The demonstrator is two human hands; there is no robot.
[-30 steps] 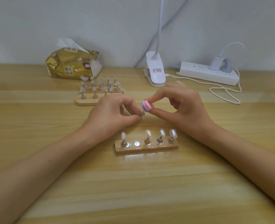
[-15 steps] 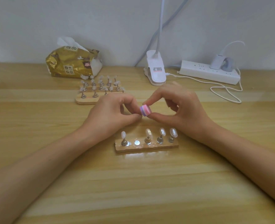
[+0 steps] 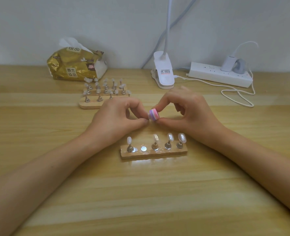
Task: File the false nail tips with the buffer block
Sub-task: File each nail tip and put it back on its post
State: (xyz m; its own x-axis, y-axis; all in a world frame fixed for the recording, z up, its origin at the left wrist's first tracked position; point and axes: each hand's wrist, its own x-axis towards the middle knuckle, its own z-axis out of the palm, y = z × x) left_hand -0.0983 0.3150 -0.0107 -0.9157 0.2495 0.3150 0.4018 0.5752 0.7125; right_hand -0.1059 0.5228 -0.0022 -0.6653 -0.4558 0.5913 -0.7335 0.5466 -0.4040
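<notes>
My right hand [image 3: 190, 113] pinches a small pink and purple buffer block [image 3: 153, 114] between thumb and forefinger. My left hand [image 3: 118, 120] pinches a false nail tip, almost wholly hidden by its fingertips, right against the block's left face. Both hands hover above a small wooden holder [image 3: 153, 153] near the table's middle. That holder carries several clear nail tips on metal stands, such as the rightmost tip [image 3: 182, 138], and one bare metal disc [image 3: 143, 148] in its second slot.
A second wooden holder [image 3: 89, 105] with several nail tips stands behind my left hand. A gold tissue pack [image 3: 76, 67] lies at the back left. A white clip lamp base [image 3: 163, 72], a power strip [image 3: 219, 74] and a looped white cable [image 3: 238, 97] sit at the back right.
The buffer block has shifted slightly against the nail tip in my left hand, showing more of its purple side. Both hands stay in the same spot.
</notes>
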